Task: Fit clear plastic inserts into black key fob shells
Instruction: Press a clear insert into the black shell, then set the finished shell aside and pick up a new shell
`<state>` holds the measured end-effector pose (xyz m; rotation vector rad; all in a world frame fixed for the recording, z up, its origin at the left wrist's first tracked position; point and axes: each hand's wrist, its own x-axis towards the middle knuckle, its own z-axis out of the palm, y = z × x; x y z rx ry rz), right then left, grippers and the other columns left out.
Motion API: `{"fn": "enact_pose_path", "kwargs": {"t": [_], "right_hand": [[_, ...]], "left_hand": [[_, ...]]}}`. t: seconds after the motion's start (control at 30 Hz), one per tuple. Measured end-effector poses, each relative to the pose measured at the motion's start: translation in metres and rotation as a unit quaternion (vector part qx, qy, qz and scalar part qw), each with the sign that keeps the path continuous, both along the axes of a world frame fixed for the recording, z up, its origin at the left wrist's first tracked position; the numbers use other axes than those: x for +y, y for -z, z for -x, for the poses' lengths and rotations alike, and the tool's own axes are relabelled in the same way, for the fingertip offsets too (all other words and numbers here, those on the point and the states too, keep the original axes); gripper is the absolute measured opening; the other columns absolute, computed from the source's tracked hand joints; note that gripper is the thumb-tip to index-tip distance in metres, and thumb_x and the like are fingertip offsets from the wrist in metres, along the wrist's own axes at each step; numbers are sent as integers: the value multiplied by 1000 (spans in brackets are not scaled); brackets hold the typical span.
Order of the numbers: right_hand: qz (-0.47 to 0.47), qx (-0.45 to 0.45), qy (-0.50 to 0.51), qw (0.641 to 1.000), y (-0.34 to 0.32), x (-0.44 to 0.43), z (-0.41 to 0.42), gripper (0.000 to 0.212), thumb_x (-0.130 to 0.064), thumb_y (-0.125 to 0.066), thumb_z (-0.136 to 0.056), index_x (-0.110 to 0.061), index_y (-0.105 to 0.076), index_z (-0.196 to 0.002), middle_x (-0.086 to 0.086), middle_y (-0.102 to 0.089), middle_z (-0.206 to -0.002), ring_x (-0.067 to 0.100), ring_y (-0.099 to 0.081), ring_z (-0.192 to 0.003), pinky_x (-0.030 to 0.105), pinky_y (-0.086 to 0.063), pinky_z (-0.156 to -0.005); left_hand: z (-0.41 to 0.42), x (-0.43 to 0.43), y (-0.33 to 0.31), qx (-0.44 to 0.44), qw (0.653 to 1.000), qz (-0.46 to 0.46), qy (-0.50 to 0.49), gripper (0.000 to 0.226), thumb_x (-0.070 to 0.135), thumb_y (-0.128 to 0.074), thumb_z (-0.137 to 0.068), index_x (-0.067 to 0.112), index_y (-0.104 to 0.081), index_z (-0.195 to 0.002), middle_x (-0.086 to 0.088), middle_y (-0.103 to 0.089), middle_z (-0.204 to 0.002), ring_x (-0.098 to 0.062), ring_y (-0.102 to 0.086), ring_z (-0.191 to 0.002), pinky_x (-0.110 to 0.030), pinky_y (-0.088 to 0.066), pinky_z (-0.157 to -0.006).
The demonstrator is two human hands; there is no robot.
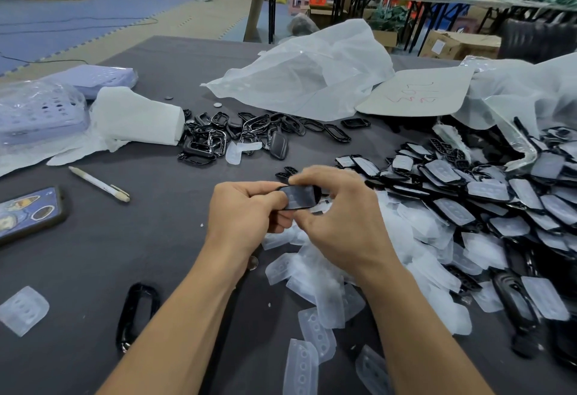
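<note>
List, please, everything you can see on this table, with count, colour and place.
key fob shell: one, black, clear insert on it, held at centre
empty shells: a heap, black, centre back
fitted shells: a pile, black and clear, right
loose inserts: many, clear, front centre
pen: one, white, left
phone: one, blue patterned case, left edge
baskets: two, lilac, bagged, far left
plastic bags: several, whitish, back
cardboard sheet: one, beige, red writing, back right
table: one, dark grey
left hand: grips the shell's left end
right hand: pinches its right end
</note>
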<state>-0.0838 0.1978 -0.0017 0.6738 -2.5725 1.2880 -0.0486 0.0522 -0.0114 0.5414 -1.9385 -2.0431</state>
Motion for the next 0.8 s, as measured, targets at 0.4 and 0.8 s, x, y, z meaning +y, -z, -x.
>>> {"fn": "enact_pose_path", "kwargs": {"t": [0.4, 0.8], "right_hand": [[-138, -106, 127, 977, -47, 94, 45, 38, -14, -86, -73, -31, -80, -106, -23, -72, -89, -19, -61, -75, 0, -45, -78], [-249, -57, 124, 959, -33, 51, 36, 37, -11, -64, -89, -28, -75, -120, 1, -77, -105, 26, -67, -111, 37, -49, -106]], "left_hand": [[-14, 5, -2, 13, 990, 134, -37, 20, 26, -74, -86, 42, -81, -76, 4, -76, -65, -8, -71, -57, -27, -59, -62], [-75, -68, -55, -320, 794, 516, 22, 52, 12, -59, -81, 49, -72, -115, 2, -71, -131, -29, -64, -119, -40, -53, -102]]}}
